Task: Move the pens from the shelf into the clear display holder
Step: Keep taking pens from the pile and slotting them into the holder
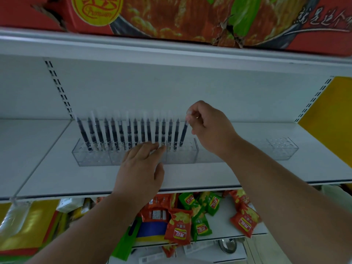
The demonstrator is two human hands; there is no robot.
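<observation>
Clear display holder (95,159): long, low transparent plastic trough with a perforated top, divided into compartments. It lies lengthwise on the white metal shelf (57,176), towards the shelf's back edge and left of its middle, and runs from the left part of the shelf to behind the right forearm.

Pens (114,134): a row of slim pens with dark barrels and pale translucent caps, standing cap-up in the holder's holes. They fill the holder's left and middle compartments; those at the left end tilt leftward, those in the middle stand near upright.

Rightmost pen (183,134): same type, leaning with its cap to the right. Its lower tip is at the holder's top, just beside the last pen of the row; whether it is seated in a hole cannot be told.

Right hand (207,126): raised above the holder's right part, fingertips pinching the cap of the rightmost pen.

Left hand (141,168): palm down at the holder's front wall, fingers straight and spread narrowly, fingertips touching the holder's top by the pen bases. It holds nothing.

Second small clear plastic holder (283,149): near the shelf's right end, well apart from the first.

Red and green snack packets (179,227): heaped on the shelf below.

Red printed carton (190,16): on the shelf above.
</observation>
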